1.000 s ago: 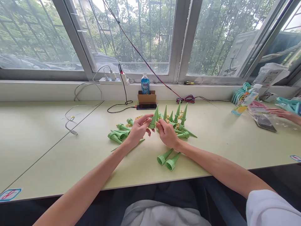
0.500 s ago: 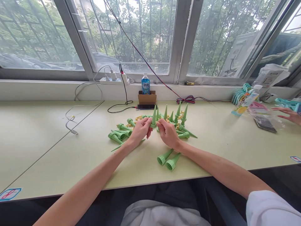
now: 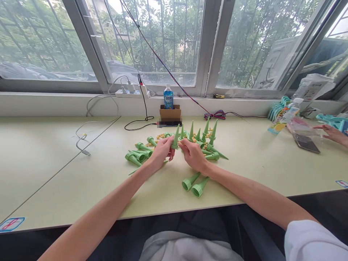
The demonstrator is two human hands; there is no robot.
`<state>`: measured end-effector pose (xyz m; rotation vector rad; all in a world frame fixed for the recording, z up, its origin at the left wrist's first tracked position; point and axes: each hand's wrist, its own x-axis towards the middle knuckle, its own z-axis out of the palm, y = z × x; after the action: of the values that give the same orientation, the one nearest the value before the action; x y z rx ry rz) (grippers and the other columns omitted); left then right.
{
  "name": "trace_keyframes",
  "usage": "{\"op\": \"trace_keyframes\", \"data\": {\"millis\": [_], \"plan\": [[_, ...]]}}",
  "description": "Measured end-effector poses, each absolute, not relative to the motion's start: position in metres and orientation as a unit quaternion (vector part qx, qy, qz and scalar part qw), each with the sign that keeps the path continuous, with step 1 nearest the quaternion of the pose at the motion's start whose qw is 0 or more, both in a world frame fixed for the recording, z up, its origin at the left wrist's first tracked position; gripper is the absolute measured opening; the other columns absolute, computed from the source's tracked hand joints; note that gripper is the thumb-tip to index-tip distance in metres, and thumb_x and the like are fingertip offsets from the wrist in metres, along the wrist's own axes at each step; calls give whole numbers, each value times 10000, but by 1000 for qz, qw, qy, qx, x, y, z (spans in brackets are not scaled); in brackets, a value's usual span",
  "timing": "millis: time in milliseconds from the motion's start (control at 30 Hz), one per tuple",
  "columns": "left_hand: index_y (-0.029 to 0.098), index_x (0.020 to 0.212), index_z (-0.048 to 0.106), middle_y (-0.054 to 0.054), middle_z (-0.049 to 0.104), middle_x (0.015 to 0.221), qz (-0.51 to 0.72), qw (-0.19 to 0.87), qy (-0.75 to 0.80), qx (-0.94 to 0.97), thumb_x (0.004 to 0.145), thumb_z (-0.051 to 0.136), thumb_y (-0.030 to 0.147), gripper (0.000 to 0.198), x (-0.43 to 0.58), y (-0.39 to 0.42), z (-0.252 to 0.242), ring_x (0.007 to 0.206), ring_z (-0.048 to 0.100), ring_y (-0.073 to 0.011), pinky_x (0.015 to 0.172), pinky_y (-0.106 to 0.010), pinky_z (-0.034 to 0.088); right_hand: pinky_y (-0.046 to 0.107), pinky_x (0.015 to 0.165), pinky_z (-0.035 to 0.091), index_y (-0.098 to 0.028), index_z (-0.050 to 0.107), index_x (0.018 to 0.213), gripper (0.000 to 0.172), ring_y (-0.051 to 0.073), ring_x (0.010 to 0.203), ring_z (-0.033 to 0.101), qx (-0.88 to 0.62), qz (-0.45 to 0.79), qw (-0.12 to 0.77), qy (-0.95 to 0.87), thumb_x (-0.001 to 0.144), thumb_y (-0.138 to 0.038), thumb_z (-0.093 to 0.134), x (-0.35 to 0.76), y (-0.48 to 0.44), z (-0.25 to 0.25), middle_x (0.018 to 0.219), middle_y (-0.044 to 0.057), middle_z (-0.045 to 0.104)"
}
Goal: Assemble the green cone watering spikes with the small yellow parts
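My left hand (image 3: 163,149) is closed around the base of a green plastic watering spike (image 3: 175,137), its tip pointing up. Close beside it, my right hand (image 3: 193,154) pinches a small yellow valve (image 3: 179,143) at the side of that spike; most of the valve is hidden by the fingers. Behind both hands, several green spikes (image 3: 213,133) stand upright among small yellow pieces (image 3: 160,136). More spikes (image 3: 132,158) lie in a group left of my left hand. Two spikes (image 3: 199,188) lie with their open threaded ends toward me, below my right wrist.
A blue-labelled bottle (image 3: 168,98) stands in a cardboard box (image 3: 170,114) at the back. Cables (image 3: 146,118) run over the table. On the right are a drink bottle (image 3: 285,116), a phone (image 3: 306,143), teal hangers (image 3: 277,107) and another person's hand (image 3: 333,133).
My left hand has shifted slightly left and down with the spike, which tilts a little more. My right hand moved slightly left with it. The other person's hand at right moved a little.
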<state>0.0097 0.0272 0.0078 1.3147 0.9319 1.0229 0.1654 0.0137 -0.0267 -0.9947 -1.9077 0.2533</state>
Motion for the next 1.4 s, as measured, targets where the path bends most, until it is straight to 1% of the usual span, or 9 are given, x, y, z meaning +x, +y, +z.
{"op": "trace_keyframes", "data": {"millis": [167,300,533,667,833,1100,1200,1300,1400], "plan": [[187,733,540,31,427,475,426,595,399,553,842,571,566,396,9,28,7,397,377,-84,356,-197,314,228,557,295,-219,419,791,267,121,538,353,-405,103,465,-781,1010,-344,331,166,14,-27,646,-22,464],[185,732,529,31,424,480,419,604,402,546,852,554,570,404,9,29,6,389,357,-78,361,-201,295,226,565,298,-217,437,811,254,122,543,347,-402,104,463,-783,1009,-338,331,166,14,-26,646,-26,457],[190,750,498,32,446,514,416,609,409,537,811,620,562,396,8,28,10,394,362,-68,376,-195,287,219,565,297,-216,448,832,233,119,550,332,-403,99,464,-783,1006,-321,335,167,15,-29,650,-30,449],[193,801,502,25,484,545,418,605,415,536,797,648,550,385,7,27,10,400,378,-65,388,-192,295,218,570,301,-213,444,828,234,116,550,338,-404,104,461,-783,1003,-317,330,167,15,-28,653,-27,454],[198,805,484,23,493,545,418,601,419,538,796,654,540,382,7,26,9,418,410,-78,398,-192,319,212,559,285,-211,449,831,230,112,539,293,-406,114,458,-782,1000,-319,336,168,14,-27,627,-41,417],[190,814,516,14,508,572,426,585,432,539,781,672,531,377,6,28,7,427,422,-79,405,-207,340,206,544,292,-206,493,875,217,107,511,294,-406,121,446,-789,994,-319,351,169,18,-31,599,-48,414],[187,800,522,20,495,583,430,578,439,538,777,688,498,354,7,26,9,434,420,-73,406,-203,339,209,539,294,-202,530,925,190,107,494,302,-403,119,438,-794,984,-301,379,169,19,-33,578,-52,404],[182,797,530,25,483,603,433,575,437,539,774,696,472,335,9,24,11,440,424,-70,404,-201,341,211,544,308,-199,554,1005,184,110,485,337,-395,125,434,-800,980,-281,392,169,19,-33,577,-47,430],[181,802,533,23,485,616,433,574,435,542,783,686,463,321,10,23,12,440,427,-69,401,-200,339,213,548,314,-195,558,1027,185,108,484,343,-388,132,433,-803,977,-258,391,169,18,-32,584,-44,446]]}}
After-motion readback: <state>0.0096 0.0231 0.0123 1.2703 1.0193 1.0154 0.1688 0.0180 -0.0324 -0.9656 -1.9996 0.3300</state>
